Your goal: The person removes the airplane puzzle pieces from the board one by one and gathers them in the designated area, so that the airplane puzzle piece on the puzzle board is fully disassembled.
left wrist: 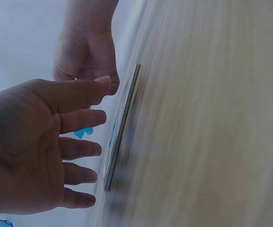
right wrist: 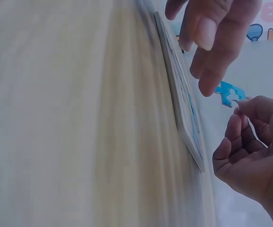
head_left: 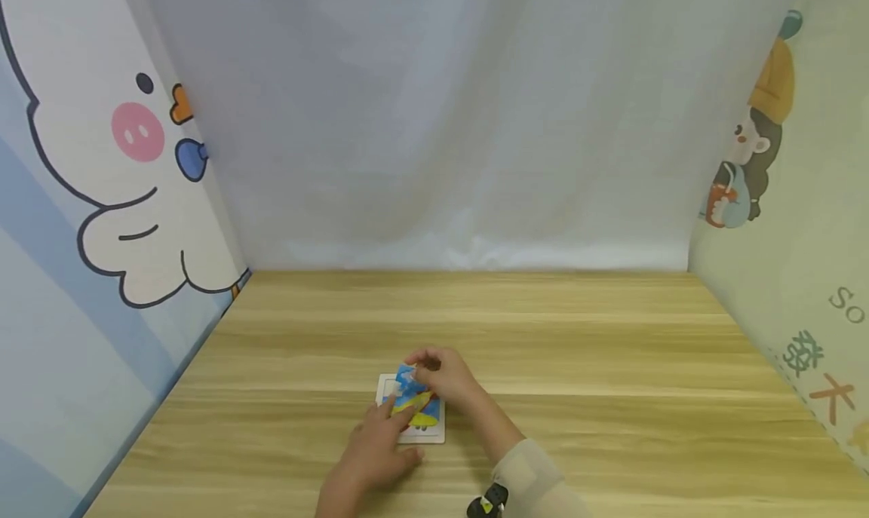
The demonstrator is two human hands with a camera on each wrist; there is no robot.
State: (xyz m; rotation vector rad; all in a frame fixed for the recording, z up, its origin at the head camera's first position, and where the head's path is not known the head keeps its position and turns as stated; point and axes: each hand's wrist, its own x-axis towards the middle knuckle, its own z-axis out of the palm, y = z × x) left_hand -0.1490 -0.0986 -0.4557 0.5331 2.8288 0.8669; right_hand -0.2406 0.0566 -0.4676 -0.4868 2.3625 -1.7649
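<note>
A small jigsaw puzzle board (head_left: 437,436) with a white border and a blue and yellow picture lies flat on the table. My right hand (head_left: 446,378) is above its far right side, pinching a blue puzzle piece (right wrist: 231,92) between thumb and fingertip; the piece has a cut-out notch. Over the near left part of the board, my left hand (head_left: 376,444) has its fingers spread and nearly straight, covering some of the picture. In the left wrist view that hand (left wrist: 41,146) holds nothing, its fingertips close to the board's edge.
The wooden table (head_left: 577,337) reaches back to a white curtain (head_left: 462,126). Cartoon-printed panels stand at the left (head_left: 81,277) and right (head_left: 767,277). A small black object with a yellow mark (head_left: 487,501) is by the right sleeve (head_left: 532,476).
</note>
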